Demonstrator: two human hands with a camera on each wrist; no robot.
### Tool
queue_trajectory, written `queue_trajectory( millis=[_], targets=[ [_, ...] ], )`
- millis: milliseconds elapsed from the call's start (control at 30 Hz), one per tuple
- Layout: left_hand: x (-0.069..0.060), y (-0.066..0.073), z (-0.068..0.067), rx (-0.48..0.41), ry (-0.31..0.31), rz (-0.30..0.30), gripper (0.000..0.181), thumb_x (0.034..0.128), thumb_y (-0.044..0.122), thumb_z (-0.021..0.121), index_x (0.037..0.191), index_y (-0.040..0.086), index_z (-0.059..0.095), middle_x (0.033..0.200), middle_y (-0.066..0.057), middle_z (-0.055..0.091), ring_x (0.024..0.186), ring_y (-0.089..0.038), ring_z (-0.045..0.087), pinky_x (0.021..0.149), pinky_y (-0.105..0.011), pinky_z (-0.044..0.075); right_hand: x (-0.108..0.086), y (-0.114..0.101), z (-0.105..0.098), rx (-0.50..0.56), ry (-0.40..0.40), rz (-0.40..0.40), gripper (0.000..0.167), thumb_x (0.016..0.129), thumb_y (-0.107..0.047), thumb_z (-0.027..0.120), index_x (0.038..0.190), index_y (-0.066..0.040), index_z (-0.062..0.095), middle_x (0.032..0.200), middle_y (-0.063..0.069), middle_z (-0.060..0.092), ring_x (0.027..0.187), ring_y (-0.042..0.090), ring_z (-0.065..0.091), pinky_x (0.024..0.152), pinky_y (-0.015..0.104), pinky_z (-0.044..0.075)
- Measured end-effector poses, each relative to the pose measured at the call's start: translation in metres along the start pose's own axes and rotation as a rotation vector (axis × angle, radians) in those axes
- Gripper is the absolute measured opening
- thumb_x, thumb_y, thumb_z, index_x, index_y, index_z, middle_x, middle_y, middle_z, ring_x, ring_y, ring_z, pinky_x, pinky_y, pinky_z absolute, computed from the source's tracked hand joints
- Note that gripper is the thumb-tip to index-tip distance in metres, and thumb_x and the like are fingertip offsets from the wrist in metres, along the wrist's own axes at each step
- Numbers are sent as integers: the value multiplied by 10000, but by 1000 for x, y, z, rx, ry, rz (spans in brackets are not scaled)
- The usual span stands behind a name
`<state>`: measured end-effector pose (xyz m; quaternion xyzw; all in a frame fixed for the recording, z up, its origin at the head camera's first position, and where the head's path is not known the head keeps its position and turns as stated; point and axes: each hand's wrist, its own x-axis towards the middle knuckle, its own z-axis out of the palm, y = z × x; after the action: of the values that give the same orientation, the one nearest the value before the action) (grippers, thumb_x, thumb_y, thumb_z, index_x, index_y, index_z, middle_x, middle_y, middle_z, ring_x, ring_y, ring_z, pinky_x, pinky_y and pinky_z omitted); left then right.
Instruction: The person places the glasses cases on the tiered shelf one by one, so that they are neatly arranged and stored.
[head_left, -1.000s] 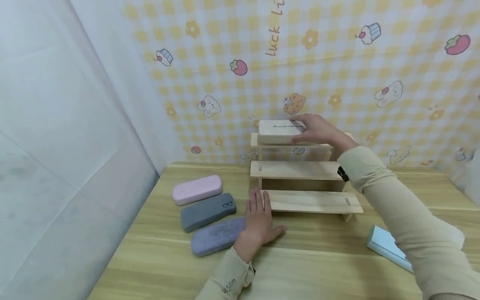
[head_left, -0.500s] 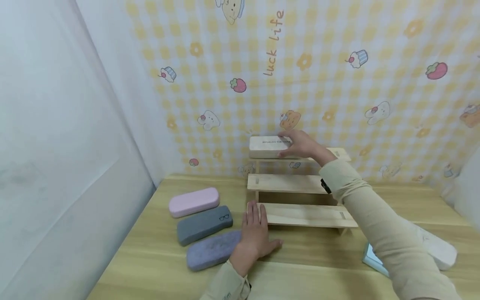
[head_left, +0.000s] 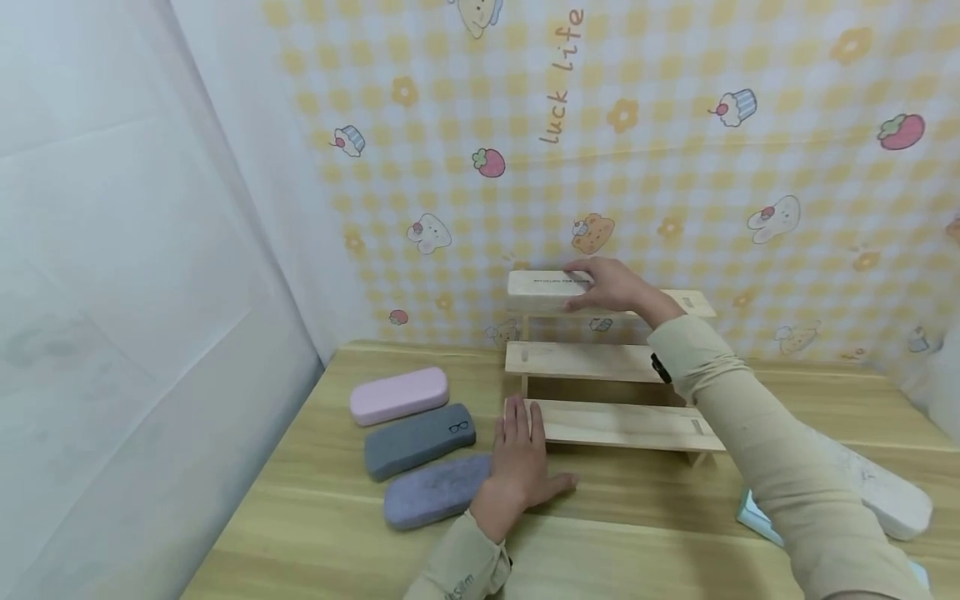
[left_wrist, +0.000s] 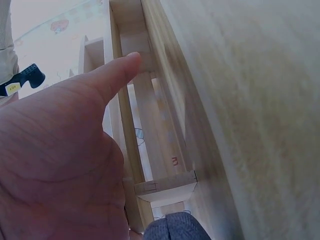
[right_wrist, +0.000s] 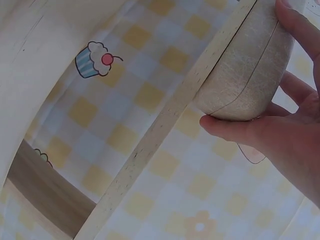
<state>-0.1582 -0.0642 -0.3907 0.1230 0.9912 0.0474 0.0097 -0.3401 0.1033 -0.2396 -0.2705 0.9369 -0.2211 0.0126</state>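
Note:
A whitish glasses case (head_left: pixel 543 292) with small lettering lies at the left end of the top tier of a three-tier wooden shelf (head_left: pixel 600 360). My right hand (head_left: pixel 617 287) grips the case by its right end. In the right wrist view, the thumb and fingers of that hand (right_wrist: pixel 272 127) hold the case (right_wrist: pixel 245 70), whose underside meets the tier's edge. Stretched out by the shelf's lower left corner, my left hand (head_left: pixel 521 465) has its fingertips at the bottom tier. The left wrist view shows its thumb (left_wrist: pixel 117 75) extended and nothing held.
Pink (head_left: pixel 400 396), grey (head_left: pixel 420 442) and purple (head_left: pixel 437 493) glasses cases lie in a row left of the shelf. Right of it, partly behind my right sleeve, are a light blue case (head_left: pixel 757 517) and a white marbled case (head_left: pixel 892 492). A checked cloth (head_left: pixel 645 183) hangs behind.
The whitish glasses case has shifted slightly left to the end of the top tier, with my right hand on it. My left hand stays at the bottom tier. The head view has tilted.

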Motion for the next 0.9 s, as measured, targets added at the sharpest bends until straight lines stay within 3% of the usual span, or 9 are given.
queue_trajectory(
  millis=[200, 367, 900],
  targets=[
    [1, 0, 1, -8, -32, -16, 1084, 776, 722, 509, 1481, -3, 118, 1522, -229, 35, 1398, -323, -7, 1101, -439, 125, 1, 2, 2, 17, -4, -21, 696, 800, -268, 743, 1373, -16, 438, 1377, 221, 421, 1235, 395, 391, 945, 526, 345],
    [3, 1, 4, 16, -54, -27, 1129, 752, 778, 459, 1490, 18, 68, 1529, -209, -6, 1398, -306, -43, 1106, -425, 103, 0, 3, 2, 20, 3, -12, 718, 794, -275, 749, 1376, -4, 427, 1363, 239, 425, 1212, 403, 407, 922, 532, 351],
    [4, 3, 3, 86, -19, -36, 1074, 777, 741, 478, 1482, 10, 131, 1523, -219, 63, 1400, -320, 22, 1100, -421, 146, 1, 6, 6, 5, 32, -17, 722, 793, -284, 751, 1367, 11, 429, 1360, 236, 429, 1235, 401, 382, 976, 529, 315]
  ],
)
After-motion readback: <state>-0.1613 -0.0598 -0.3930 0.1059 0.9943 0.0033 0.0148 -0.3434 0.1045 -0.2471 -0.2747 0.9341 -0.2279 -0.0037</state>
